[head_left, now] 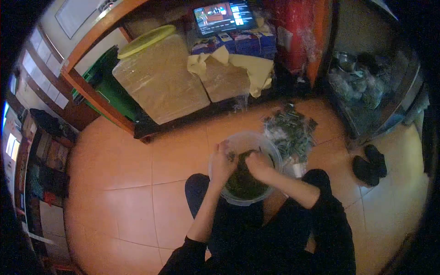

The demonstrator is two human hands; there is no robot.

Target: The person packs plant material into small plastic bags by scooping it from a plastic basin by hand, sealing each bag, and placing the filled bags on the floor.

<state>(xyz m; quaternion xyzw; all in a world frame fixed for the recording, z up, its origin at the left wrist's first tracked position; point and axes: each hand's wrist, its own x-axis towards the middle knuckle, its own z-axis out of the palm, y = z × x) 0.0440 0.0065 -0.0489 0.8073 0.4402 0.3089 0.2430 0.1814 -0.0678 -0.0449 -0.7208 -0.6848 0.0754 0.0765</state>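
Above orange floor tiles (110, 206), between dark-clothed knees (196, 187): round, translucent plastic tub (243, 201), containing dark-green, loose mass (245, 184). Inside: right hand (257, 164), fingers curled closed at the mass; left hand (224, 159), grip not clearly discernible.

A: Location of lit screen (223, 18)?
B: Above the stacked blue packs (243, 42).
A: Yellow-green lid (146, 41)?
B: At the brown box's (160, 80) upper edge.
A: Dark shoes (369, 165)?
B: Paired, right side, on tiled floor (112, 183).
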